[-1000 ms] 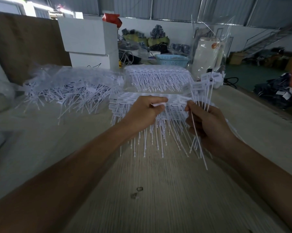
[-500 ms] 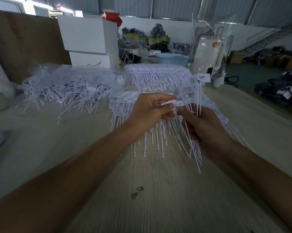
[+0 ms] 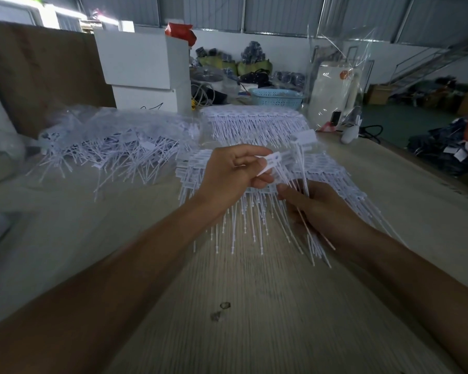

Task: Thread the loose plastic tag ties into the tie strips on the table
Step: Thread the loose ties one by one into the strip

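Left hand: the left hand (image 3: 229,175) pinches the flat head of a single tag tie (image 3: 272,161) between thumb and fingertips, lifted just above the near tie strip (image 3: 332,168).
Right hand: the right hand (image 3: 318,209) is curled round a bundle of loose ties (image 3: 303,168), their tails hanging below it over the near tie strip's fringe.
Near tie strip: it lies on the table (image 3: 254,306) under both hands, tails pointing toward the person.
Other stock: a second strip (image 3: 254,120) lies beyond the near tie strip, and a loose heap (image 3: 114,147) lies to its left.
Step in hand: probably feeding one tail through the pinched head; the hole is too blurred to confirm.
Doing it well: the person should steady the head, present one tail only, and keep the rest of the bundle clear.
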Demonstrator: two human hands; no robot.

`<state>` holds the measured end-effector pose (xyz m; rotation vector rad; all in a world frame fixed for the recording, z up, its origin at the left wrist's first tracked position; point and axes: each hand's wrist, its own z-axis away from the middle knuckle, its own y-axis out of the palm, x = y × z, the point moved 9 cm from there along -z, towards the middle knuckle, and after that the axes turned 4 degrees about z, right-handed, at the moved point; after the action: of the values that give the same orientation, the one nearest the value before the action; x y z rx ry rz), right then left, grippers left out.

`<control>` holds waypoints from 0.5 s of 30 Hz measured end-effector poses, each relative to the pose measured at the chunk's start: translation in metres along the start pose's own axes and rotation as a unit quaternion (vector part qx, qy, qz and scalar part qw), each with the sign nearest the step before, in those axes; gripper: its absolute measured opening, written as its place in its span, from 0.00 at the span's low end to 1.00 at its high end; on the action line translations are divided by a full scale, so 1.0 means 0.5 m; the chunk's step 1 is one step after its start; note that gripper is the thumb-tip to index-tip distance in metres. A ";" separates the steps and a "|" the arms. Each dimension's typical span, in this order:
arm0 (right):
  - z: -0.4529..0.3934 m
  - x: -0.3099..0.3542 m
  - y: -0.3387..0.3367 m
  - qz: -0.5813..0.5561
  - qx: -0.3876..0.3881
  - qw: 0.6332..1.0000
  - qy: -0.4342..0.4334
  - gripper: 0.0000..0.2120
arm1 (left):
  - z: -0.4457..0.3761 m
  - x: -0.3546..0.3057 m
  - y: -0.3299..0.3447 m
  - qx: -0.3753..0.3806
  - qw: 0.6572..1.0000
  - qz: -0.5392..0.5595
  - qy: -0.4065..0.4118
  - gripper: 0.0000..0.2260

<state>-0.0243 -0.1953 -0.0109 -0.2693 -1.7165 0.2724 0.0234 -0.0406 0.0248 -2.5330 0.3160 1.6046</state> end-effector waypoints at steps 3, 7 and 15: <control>-0.003 -0.007 0.007 -0.041 0.014 0.999 0.022 0.16 | -0.001 -0.008 0.003 0.015 0.996 -0.084 0.032 0.08; -0.003 -0.007 0.016 -0.104 0.027 0.993 0.042 0.18 | -0.006 -0.020 -0.034 -0.048 0.987 -0.143 0.062 0.06; 0.010 -0.002 0.030 -0.091 0.075 0.992 0.037 0.15 | -0.012 -0.069 -0.339 -0.383 0.870 -0.292 0.104 0.15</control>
<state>-0.0289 -0.1817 -0.0175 -0.0129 -1.6266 0.2523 0.0553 0.1265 0.0575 -2.8641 -1.1972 1.3524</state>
